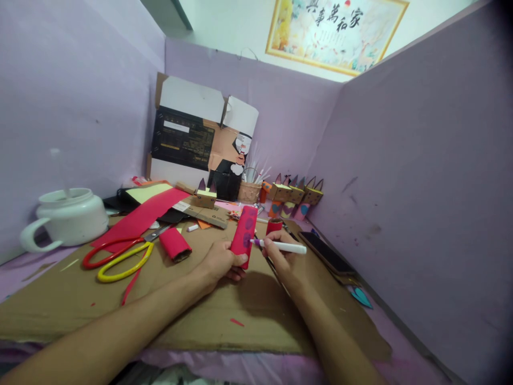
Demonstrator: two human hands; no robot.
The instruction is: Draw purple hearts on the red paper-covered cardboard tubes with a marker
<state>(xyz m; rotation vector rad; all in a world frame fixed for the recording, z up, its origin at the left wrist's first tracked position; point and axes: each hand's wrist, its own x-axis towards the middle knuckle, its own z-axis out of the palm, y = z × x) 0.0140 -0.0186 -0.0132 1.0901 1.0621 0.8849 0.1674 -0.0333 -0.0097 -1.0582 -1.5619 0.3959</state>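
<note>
A red paper strip with dark purple shapes drawn down it is gripped at its lower end by my left hand, thumb on top. Between the fingers of my right hand lies a white marker, its purple tip at the strip's right edge. Left of my left hand rests a red paper-covered tube. Another red tube stands behind my right hand. Scissors with red and yellow handles lie farther left.
Cardboard covers the work surface. A white pot stands at far left, and a phone lies at right. Behind are an opened printed box, a basket of sticks, and several eared cardboard figures.
</note>
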